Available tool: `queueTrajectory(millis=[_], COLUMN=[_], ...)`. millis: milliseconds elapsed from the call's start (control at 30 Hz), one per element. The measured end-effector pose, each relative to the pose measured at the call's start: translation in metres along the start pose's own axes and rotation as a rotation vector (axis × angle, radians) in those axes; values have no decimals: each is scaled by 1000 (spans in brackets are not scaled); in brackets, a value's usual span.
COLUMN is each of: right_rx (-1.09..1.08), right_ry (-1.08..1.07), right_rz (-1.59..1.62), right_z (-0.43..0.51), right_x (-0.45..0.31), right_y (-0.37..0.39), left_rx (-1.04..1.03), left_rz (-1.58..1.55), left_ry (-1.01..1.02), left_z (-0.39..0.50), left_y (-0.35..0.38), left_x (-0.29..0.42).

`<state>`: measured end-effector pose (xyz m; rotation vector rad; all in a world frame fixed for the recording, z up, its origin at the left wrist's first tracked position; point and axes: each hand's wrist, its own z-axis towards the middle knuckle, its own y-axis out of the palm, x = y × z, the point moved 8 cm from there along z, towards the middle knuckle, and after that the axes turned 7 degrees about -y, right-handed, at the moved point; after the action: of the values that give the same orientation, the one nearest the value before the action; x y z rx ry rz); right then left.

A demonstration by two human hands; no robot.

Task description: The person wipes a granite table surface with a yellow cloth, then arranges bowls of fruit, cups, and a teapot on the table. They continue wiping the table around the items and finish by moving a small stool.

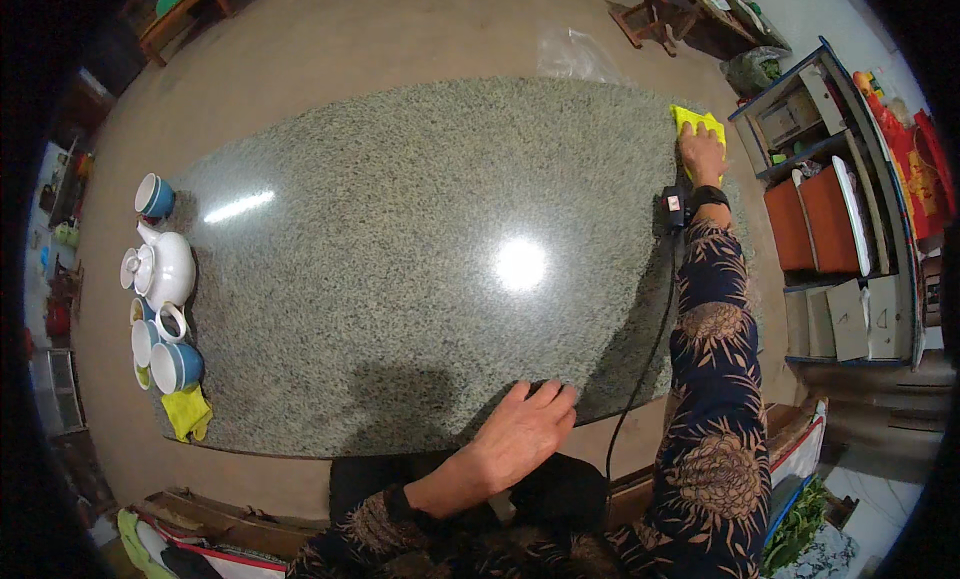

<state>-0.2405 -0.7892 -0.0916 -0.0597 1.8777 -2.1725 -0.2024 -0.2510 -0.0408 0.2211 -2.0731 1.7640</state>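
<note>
A speckled grey-green stone tabletop (375, 204) spreads before me, glossy with reflected light. At its far right end my right hand (703, 153) lies on a folded bright yellow cloth (688, 118), fingers over the fabric. Beside that wrist sits a small black electrical box (674, 208) with a black cable (645, 369) running down over the near edge. My left hand (521, 429) rests its fingertips at the table's near edge and holds nothing. Out to the left stands a white ceramic teapot (171, 264), far from both hands.
Blue-and-white cups (180, 367) cluster by the teapot, with another cup (155, 196) behind it. A second yellow cloth (187, 412) lies at the near left corner. Right of the table stands an open shelf cabinet (832, 226). Clear plastic film (574, 54) lies beyond the far edge.
</note>
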Motion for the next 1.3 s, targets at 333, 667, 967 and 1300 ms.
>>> queueTrajectory(millis=[333, 667, 967, 1300], right_rx=[2, 85, 113, 114], right_ry=[-360, -614, -738, -980], right_rz=[2, 62, 33, 88], right_z=[-39, -127, -186, -263], right_x=[-141, -244, -293, -346], right_y=[10, -2, -9, -15], left_rx=[112, 168, 194, 73], left_rz=[-28, -53, -118, 111], left_ry=[9, 23, 35, -16], left_z=[-1, -5, -14, -21], left_y=[-3, 3, 4, 13], left_x=[3, 2, 0, 2])
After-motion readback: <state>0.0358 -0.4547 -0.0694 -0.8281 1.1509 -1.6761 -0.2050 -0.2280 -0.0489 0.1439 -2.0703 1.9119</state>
